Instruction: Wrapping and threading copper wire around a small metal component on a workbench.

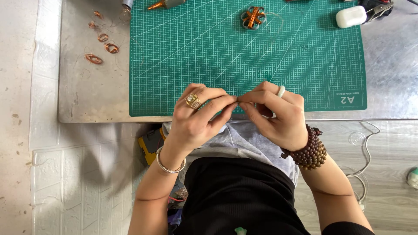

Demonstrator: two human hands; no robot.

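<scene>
- Green cutting mat [244,56] lies on a metal table [93,93]; pale tiled floor at left.
- Left hand [198,119] and right hand [278,115] meet fingertips at the mat's near edge, pinched narrow; the item held is too small to tell.
- Copper wire coils [102,45] lie far left.

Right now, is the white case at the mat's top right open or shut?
Shut: the white case lies flat beside the cutting mat, with no lid raised.

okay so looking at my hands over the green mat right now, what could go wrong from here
1. Whatever the left hand and right hand pinch between their fingertips is too thin to see; if it is fine wire, it could kink or snap.
2. The hands work at the near edge of the green gridded cutting mat and the grey metal tabletop, so a dropped piece may fall into the lap.
3. The small loose copper wire coils could easily be swept away.
</scene>
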